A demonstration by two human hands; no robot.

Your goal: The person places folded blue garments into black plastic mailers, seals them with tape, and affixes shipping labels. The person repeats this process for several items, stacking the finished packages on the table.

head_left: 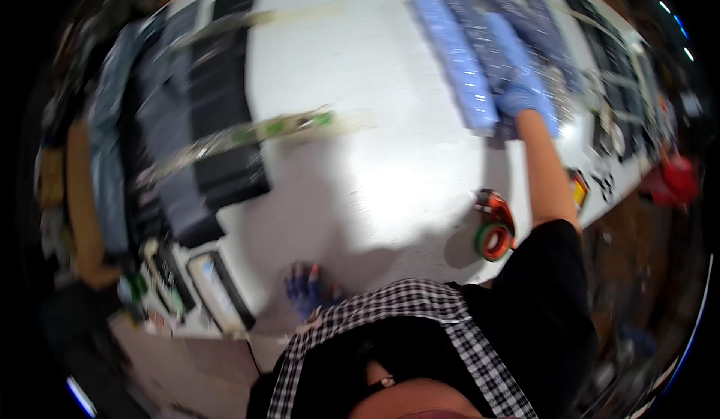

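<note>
Several long, narrow packages in clear bubble wrap, some light blue, some dark, lie side by side on the far right of a white table. My right arm is stretched out to them. My right hand, in a blue glove, is over the near end of a light blue wrapped package; blur hides its fingers and whether they grip. Left of it lies another light blue wrapped package. By the table's near edge my left hand, also gloved, rests with fingers stretched out and holds nothing.
An orange tape dispenser with a green-rimmed roll stands at the near right. Black and grey plastic-wrapped bundles cover the left side, with clear tape strips across them. Black scissors lie near the right edge, a whitish box at the near left.
</note>
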